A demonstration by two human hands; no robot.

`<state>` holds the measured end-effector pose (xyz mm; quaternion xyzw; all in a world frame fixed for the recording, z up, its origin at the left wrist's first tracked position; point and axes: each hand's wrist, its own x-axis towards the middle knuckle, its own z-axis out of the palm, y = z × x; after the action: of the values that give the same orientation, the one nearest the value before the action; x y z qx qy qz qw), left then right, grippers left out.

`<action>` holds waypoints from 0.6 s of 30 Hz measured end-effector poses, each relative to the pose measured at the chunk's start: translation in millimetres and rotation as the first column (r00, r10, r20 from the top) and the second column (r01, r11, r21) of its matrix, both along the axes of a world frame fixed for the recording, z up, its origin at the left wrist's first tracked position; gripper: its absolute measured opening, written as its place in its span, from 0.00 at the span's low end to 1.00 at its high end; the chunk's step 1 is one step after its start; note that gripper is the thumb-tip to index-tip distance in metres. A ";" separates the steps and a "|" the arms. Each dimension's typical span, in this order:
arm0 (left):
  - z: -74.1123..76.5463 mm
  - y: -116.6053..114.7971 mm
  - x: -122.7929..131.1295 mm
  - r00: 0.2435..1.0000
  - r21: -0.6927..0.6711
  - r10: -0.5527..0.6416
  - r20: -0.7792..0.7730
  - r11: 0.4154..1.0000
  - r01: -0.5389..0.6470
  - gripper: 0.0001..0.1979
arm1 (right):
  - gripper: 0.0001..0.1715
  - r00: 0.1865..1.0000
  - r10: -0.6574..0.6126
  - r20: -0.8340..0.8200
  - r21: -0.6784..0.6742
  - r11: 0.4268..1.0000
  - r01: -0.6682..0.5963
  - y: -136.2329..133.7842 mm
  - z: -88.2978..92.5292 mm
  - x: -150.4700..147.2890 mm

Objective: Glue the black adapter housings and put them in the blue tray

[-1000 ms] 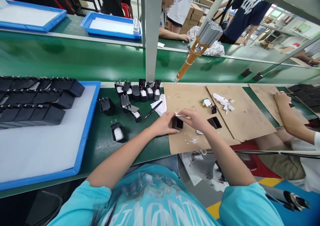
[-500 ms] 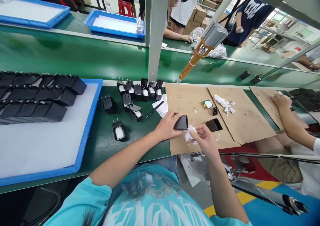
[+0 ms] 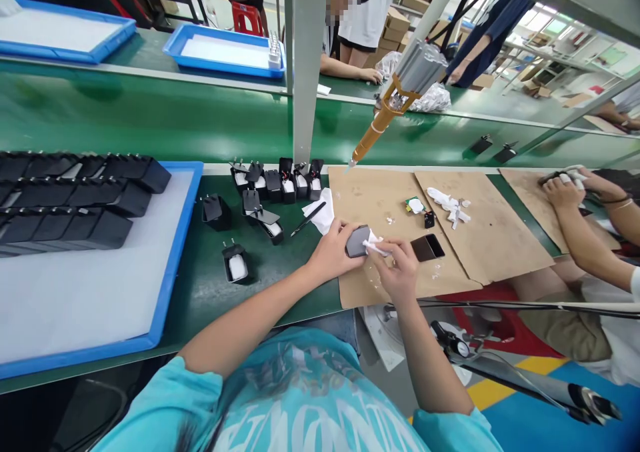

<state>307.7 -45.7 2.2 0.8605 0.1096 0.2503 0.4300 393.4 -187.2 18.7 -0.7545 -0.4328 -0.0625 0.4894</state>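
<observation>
My left hand point(image 3: 327, 255) is closed around the left side of a dark grey plastic housing point(image 3: 356, 241), holding it above the brown cardboard point(image 3: 370, 195). Pinched in my right hand point(image 3: 400, 269) is a crumpled white wipe point(image 3: 373, 240), pressed against the right edge of that housing. Just right of my right hand lies a black rectangular shell point(image 3: 427, 247). Beyond it are a small green circuit board point(image 3: 415, 205) with a white top and a small black block point(image 3: 429, 219). White scraps dot the cardboard.
Black plug adapters point(image 3: 260, 215), some uncapped, stand left beside a black pen point(image 3: 309, 219) on white paper point(image 3: 326, 215). A blue-rimmed tray point(image 3: 177, 259) holds rows of adapters. An orange-nozzled tool point(image 3: 375, 132) hangs overhead. A co-worker's hands point(image 3: 565, 189) are at right.
My left hand has tilted the housing so its grey face shows. My right hand has moved left, bringing the wipe over the housing's edge. The co-worker's second hand has come into view.
</observation>
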 end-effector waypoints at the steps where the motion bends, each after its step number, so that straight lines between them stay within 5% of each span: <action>1: -0.1 0.5 0.1 1.000 -0.006 0.001 0.000 1.000 -0.001 0.29 | 0.04 1.000 -0.005 -0.008 0.006 1.000 0.005 0.1 -1.1 -0.1; 9: 6.2 3.3 -2.7 0.999 -0.034 -0.029 0.025 0.999 0.029 0.30 | 0.10 0.964 -0.146 -0.221 0.075 0.983 0.166 -1.2 -2.2 34.8; 13: 9.0 10.3 -2.8 0.999 -0.093 -0.022 0.025 0.995 0.025 0.31 | 0.18 0.913 -0.043 -0.405 0.094 0.992 0.089 -6.6 0.7 32.9; 16: 4.9 16.4 -0.3 0.998 -0.331 -0.060 0.026 0.941 0.066 0.31 | 0.12 0.875 0.039 -0.483 0.137 0.990 0.032 -12.0 0.9 24.4; 18: -0.3 19.1 2.8 0.991 -0.561 -0.106 0.083 0.817 0.134 0.32 | 0.12 0.860 0.075 -0.504 0.162 0.987 0.009 -15.3 0.0 19.7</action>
<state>310.5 -26.6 1.9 0.6936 0.1140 0.1998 0.6827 413.1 -202.5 18.7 -0.6955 -0.2948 0.1129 0.6455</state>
